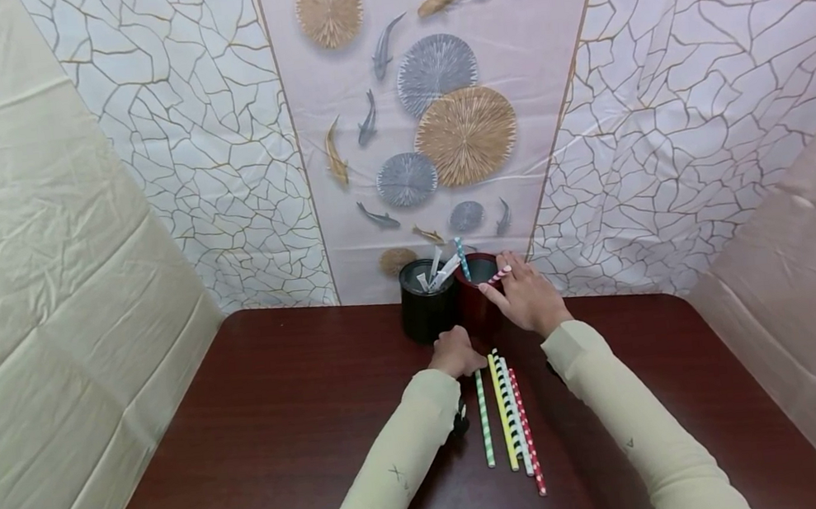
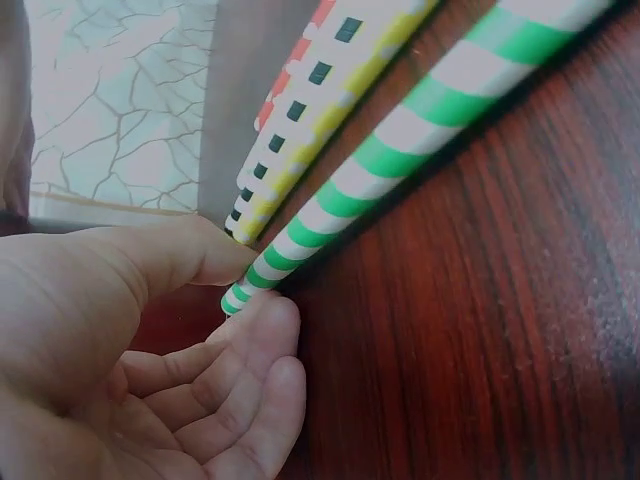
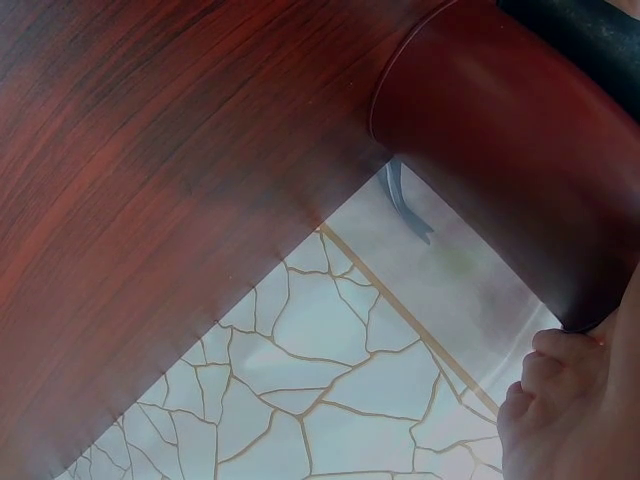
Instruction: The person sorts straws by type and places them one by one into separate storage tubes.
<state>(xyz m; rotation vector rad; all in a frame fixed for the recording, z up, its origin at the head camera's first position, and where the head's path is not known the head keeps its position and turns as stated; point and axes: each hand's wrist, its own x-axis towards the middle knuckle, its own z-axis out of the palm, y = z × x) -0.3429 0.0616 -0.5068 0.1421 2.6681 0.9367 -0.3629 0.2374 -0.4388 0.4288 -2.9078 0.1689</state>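
In the head view the left hand pinches and hides the far end of the green-striped straw, aligned lengthwise on the table toward the red cup, which the right hand touches, its grip unclear.

The table is viewed forward and down from the head, and shared close-up by both wrist views.
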